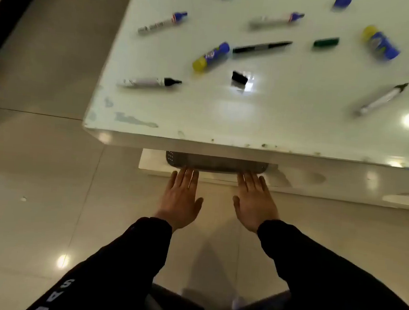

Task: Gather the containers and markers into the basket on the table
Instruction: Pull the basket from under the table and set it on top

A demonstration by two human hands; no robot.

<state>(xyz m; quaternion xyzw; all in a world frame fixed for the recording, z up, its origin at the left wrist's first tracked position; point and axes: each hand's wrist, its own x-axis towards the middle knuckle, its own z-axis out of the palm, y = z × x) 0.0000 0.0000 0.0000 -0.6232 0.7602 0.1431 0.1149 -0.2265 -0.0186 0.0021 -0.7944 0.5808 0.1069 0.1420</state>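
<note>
Basket, dark and perforated, is stored on a low shelf beneath the surface; left hand and right hand are held flat, spread and empty at its near rim, presumably for pulling it out. Markers and blue containers are scattered across the surface above, none yet gathered.

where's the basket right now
In the head view the basket sits on a low shelf under the table's near edge, with both hands' fingertips reaching its front rim.
</note>
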